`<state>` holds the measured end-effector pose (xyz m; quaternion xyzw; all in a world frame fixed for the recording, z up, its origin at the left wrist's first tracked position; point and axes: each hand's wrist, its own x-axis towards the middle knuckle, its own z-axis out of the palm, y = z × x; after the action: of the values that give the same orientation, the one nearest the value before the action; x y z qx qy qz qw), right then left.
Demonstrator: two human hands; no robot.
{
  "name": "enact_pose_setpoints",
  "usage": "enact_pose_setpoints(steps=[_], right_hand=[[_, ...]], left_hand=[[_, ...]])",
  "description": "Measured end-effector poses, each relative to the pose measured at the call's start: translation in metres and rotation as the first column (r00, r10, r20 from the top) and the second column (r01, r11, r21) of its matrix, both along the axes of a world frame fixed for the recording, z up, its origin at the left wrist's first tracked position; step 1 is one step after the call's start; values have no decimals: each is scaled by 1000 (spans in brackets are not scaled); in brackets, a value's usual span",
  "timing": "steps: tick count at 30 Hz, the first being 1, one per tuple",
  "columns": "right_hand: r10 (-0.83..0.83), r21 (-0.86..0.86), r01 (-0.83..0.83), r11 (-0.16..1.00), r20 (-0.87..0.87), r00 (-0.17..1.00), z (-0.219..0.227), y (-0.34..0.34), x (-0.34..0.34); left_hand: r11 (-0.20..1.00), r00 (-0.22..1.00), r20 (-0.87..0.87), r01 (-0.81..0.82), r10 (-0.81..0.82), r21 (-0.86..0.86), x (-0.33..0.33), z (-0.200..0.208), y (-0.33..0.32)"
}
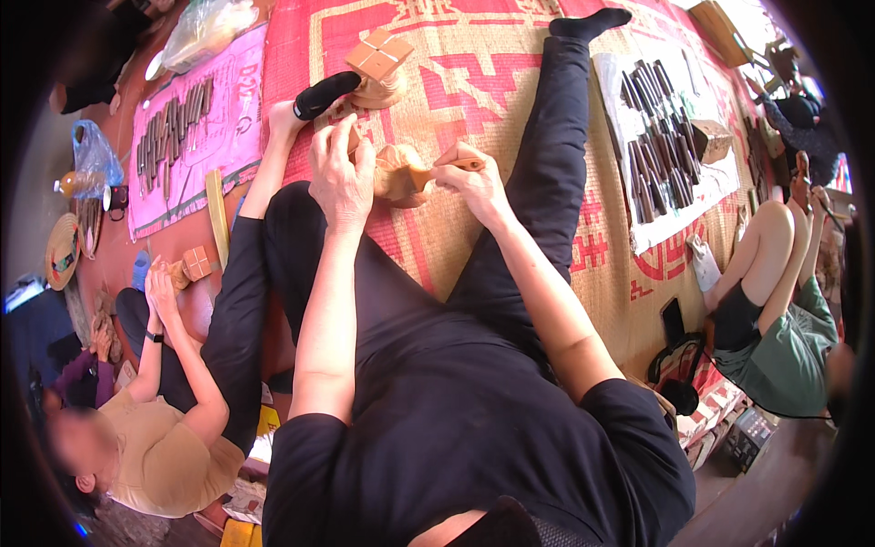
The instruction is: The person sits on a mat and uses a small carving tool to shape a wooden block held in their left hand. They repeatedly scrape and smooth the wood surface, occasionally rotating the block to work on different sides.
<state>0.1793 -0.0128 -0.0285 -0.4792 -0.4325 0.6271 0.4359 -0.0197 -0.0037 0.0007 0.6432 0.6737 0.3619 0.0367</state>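
Note:
Between my two hands is a light-brown wooden carving (399,173) with rounded, uneven forms, above the mat between my legs. My left hand (342,173) grips its left end, where a brown block-like part shows by the fingers. My right hand (474,182) is closed round a thin tool (470,164) with a wooden-looking handle, held against the carving's right side; its tip is too small to make out. Just beyond, near my left foot, stands a second wooden carving (381,91) with a square block base (378,55) on top.
I sit on a red and straw-coloured woven mat (611,301). Rows of dark-handled carving tools (661,146) lie on a white cloth at right, and more tools (173,128) on a pink sheet at left. One person (173,410) at left holds another carving (193,264); another (775,319) sits at right.

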Motion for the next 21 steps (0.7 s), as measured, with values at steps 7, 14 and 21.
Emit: enact_pose_setpoints(steps=[7, 14, 21], right_hand=[[-94, 118, 85, 989, 69, 993, 16, 7, 12], [-222, 279, 131, 951, 325, 919, 3, 1, 37], [165, 142, -221, 965, 326, 931, 8, -21, 15]], left_hand=[[1000, 1000, -9, 12, -12, 3, 2, 0, -1], [999, 1000, 17, -4, 4, -32, 0, 3, 6], [996, 992, 119, -38, 48, -78, -22, -4, 14]])
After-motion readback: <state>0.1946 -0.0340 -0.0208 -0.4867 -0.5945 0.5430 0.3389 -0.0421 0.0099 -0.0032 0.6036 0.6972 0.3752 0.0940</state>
